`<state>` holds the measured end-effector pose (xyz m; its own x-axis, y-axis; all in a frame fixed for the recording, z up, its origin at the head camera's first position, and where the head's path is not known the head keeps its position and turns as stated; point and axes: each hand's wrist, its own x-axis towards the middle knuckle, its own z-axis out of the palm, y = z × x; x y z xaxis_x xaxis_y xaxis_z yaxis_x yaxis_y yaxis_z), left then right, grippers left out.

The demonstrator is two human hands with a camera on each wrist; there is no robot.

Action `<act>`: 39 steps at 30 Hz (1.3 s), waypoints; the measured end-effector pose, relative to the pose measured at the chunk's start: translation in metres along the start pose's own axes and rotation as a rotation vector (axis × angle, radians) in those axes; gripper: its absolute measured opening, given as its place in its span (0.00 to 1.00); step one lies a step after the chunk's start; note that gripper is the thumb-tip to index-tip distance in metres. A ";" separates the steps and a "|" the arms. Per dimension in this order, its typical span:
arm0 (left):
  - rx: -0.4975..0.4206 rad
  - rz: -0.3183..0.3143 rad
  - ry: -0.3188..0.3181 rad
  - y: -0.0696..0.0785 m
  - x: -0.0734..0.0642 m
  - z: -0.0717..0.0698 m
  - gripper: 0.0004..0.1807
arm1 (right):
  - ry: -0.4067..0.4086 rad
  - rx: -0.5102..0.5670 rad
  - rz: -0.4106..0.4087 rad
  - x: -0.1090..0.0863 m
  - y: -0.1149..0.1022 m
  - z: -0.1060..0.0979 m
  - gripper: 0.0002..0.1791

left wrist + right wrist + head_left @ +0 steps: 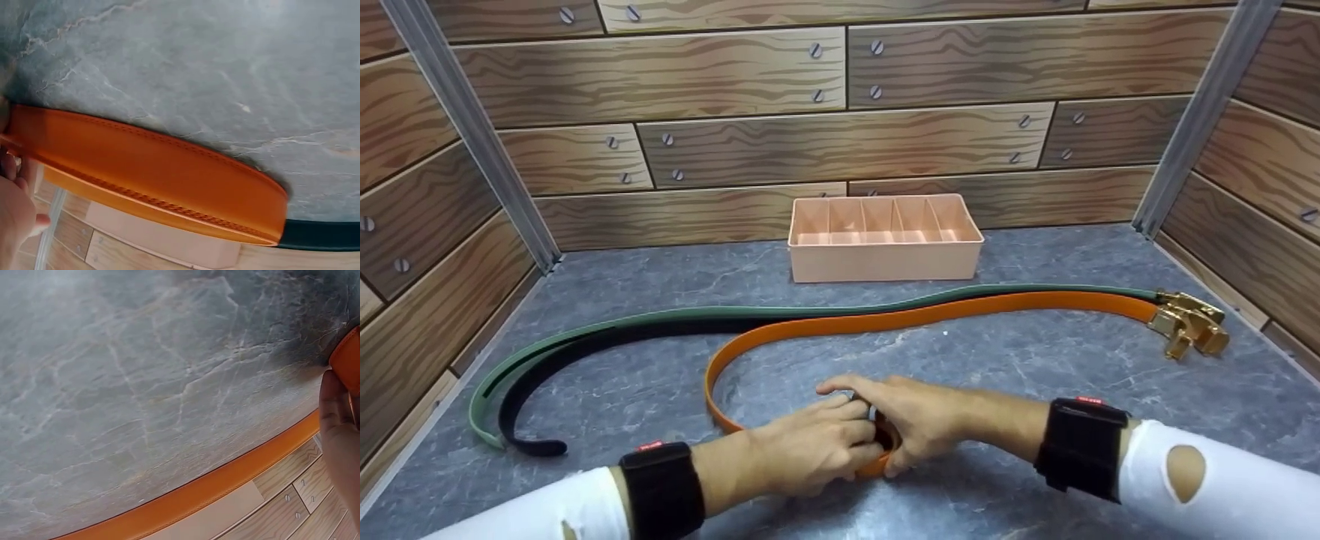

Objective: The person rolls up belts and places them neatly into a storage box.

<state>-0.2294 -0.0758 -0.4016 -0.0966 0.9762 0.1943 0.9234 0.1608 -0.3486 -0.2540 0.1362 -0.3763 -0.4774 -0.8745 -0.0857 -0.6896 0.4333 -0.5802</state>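
Observation:
Orange leather belt (840,324) stands on its edge on the table, its free end curled into a small coil (874,468) at the near middle. My left hand (810,446) grips the coil from the left, fingers bent against it. From the other side my right hand (922,420) holds it between thumb and fingers, partly hiding it. In the left wrist view the belt (157,163) runs from the fingers into a wide bend. The right wrist view shows fingers (336,402) pinching the coil's edge (350,360).
Behind lie a green belt (720,310) and a black belt (607,337), running alongside the orange one. Gold buckles (1189,322) cluster at the far right. A pink divided box (885,261) stands at the back, before wood-patterned walls (735,75).

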 end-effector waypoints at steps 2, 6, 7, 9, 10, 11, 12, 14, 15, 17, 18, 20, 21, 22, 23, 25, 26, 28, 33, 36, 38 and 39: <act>-0.015 -0.038 0.018 0.002 0.000 0.001 0.16 | -0.015 -0.005 0.004 0.001 -0.001 -0.001 0.62; -0.051 -0.109 0.087 0.006 0.002 0.002 0.14 | -0.020 -0.053 0.026 0.004 -0.006 -0.002 0.63; -0.052 -0.124 0.098 0.007 0.003 0.002 0.14 | -0.009 -0.061 0.037 0.004 -0.008 -0.002 0.63; -0.072 -0.147 0.107 0.007 0.006 0.002 0.12 | 0.020 -0.079 0.053 0.005 -0.010 -0.002 0.64; -0.087 -0.156 0.109 0.007 0.007 0.001 0.12 | 0.036 -0.081 0.058 0.005 -0.011 -0.002 0.64; -0.113 -0.166 0.108 0.007 0.008 0.001 0.12 | 0.047 -0.079 0.060 0.006 -0.011 -0.002 0.64; -0.136 -0.174 0.108 0.007 0.008 0.001 0.12 | 0.053 -0.076 0.054 0.006 -0.012 -0.002 0.63; -0.176 -0.176 0.114 0.006 0.008 0.001 0.13 | 0.048 -0.065 0.041 0.006 -0.011 -0.001 0.63; -0.177 -0.164 0.122 0.006 0.007 0.002 0.14 | 0.043 -0.063 0.034 0.005 -0.011 -0.001 0.63; -0.145 -0.121 0.139 0.005 0.003 0.002 0.17 | 0.035 -0.063 0.021 0.005 -0.010 -0.001 0.63; -0.120 -0.096 0.146 0.004 0.001 0.003 0.18 | 0.032 -0.065 0.013 0.005 -0.009 -0.001 0.62; -0.085 -0.053 0.147 0.001 -0.003 0.003 0.22 | 0.031 -0.074 -0.009 0.006 -0.008 -0.001 0.62; -0.076 -0.036 0.141 -0.001 -0.005 0.002 0.23 | 0.031 -0.078 -0.020 0.006 -0.007 -0.001 0.61; -0.080 -0.024 0.131 -0.002 -0.006 0.002 0.25 | 0.031 -0.080 -0.032 0.006 -0.007 -0.001 0.61; -0.097 -0.020 0.120 -0.004 -0.007 0.002 0.26 | 0.030 -0.080 -0.043 0.006 -0.006 -0.001 0.61; -0.110 -0.013 0.116 -0.005 -0.007 0.002 0.27 | 0.027 -0.079 -0.057 0.006 -0.006 -0.001 0.63; -0.110 -0.007 0.119 -0.004 -0.006 0.003 0.26 | 0.026 -0.081 -0.059 0.006 -0.006 -0.001 0.64; -0.104 -0.002 0.136 -0.003 -0.005 0.004 0.23 | 0.021 -0.084 -0.064 0.006 -0.006 0.000 0.66; -0.112 -0.058 0.179 0.005 -0.001 0.008 0.19 | 0.050 -0.117 -0.035 0.002 -0.008 0.005 0.66; -0.154 -0.099 0.199 0.008 0.001 0.009 0.18 | 0.081 -0.101 0.002 0.000 -0.008 0.007 0.64; -0.191 -0.119 0.202 0.009 0.003 0.009 0.16 | 0.089 -0.075 0.014 0.000 -0.008 0.007 0.63; -0.215 -0.126 0.199 0.009 0.004 0.008 0.15 | 0.089 -0.069 0.014 0.000 -0.008 0.007 0.63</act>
<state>-0.2242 -0.0691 -0.4117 -0.1602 0.8994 0.4068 0.9681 0.2235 -0.1130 -0.2449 0.1314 -0.3771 -0.5313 -0.8469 -0.0192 -0.7171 0.4617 -0.5221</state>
